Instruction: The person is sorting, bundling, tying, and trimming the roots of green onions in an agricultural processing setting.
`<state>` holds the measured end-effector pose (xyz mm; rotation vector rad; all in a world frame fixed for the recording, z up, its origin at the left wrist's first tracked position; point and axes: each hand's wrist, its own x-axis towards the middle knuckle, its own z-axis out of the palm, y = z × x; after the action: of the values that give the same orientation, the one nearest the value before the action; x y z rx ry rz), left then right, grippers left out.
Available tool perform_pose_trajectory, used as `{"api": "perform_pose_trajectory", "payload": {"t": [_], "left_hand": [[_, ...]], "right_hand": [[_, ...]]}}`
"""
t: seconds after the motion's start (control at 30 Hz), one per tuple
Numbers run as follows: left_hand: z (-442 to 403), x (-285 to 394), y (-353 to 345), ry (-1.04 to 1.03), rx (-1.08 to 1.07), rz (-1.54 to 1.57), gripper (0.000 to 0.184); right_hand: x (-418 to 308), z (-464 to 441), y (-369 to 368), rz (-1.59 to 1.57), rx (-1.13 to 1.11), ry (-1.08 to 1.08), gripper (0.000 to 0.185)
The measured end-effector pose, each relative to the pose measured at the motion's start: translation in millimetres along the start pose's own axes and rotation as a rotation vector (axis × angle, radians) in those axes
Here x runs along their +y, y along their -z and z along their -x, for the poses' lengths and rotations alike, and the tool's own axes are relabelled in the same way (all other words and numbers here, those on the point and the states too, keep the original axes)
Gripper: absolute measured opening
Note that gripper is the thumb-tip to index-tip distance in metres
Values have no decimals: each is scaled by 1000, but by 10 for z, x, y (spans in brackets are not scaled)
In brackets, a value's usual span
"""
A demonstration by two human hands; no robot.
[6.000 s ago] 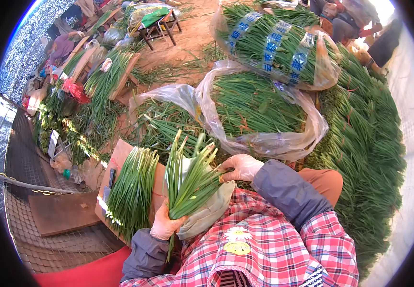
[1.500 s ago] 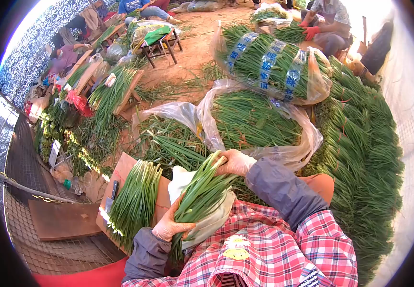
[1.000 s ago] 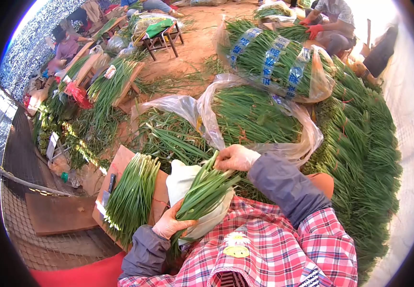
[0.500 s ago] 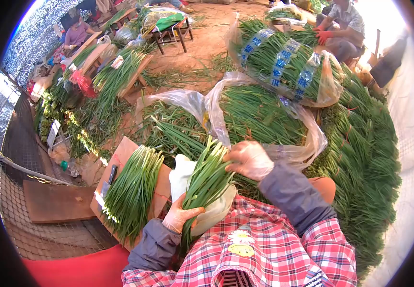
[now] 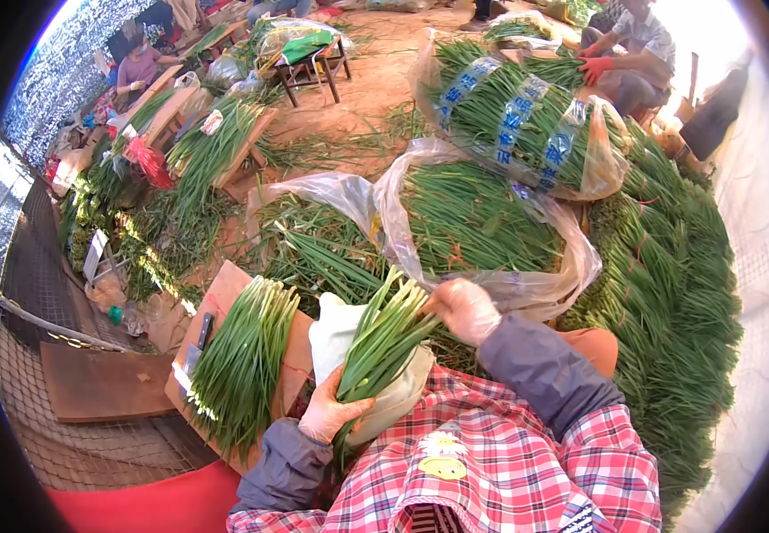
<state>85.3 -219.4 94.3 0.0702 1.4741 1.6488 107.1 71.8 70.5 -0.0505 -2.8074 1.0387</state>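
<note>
The left hand [image 5: 334, 410] is wrapped around a green bunch [image 5: 382, 342] over the pale cloth [image 5: 338, 334], apparently steadying it so the right hand [image 5: 466, 311], fingertips bent together at its edge, can sort stalks.

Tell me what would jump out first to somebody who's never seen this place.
Probably the great bank of green stalks down the right side, and the plastic-wrapped bundle with blue-lettered tape at upper center-right. Next comes the pink plaid shirt at the bottom, with its yellow smiley. Just above it, the left hand holds a bunch of stalks, the right hand near its upper end.
</note>
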Motion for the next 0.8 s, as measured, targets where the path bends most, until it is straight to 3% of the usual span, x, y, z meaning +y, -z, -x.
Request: {"api": "perform_pose_trajectory", "payload": {"t": [0.07,0.13,0.17,0.3,0.4,0.57,0.8], "left_hand": [[52,18,39,7,23,-3,61],[68,33,70,-17,52,-10,60],[61,26,71,-38,67,-11,60],[55,121,-25,-40,78,27,58],[34,114,-57,-38,109,8,59],[-53,-42,60,-167,41,-265,63],[132,225,62,-101,79,-416,67]], "right_hand": [[372,5,-43,-136,146,-343,17],[250,-5,329,-135,30,-544,20],[224,-63,429,-231,-183,-746,18],[323,5,192,25,80,-59,25],[-26,-64,293,83,192,207,28],[-187,-175,123,340,-194,333,16],[-254,-112,160,246,-517,265,25]]}}
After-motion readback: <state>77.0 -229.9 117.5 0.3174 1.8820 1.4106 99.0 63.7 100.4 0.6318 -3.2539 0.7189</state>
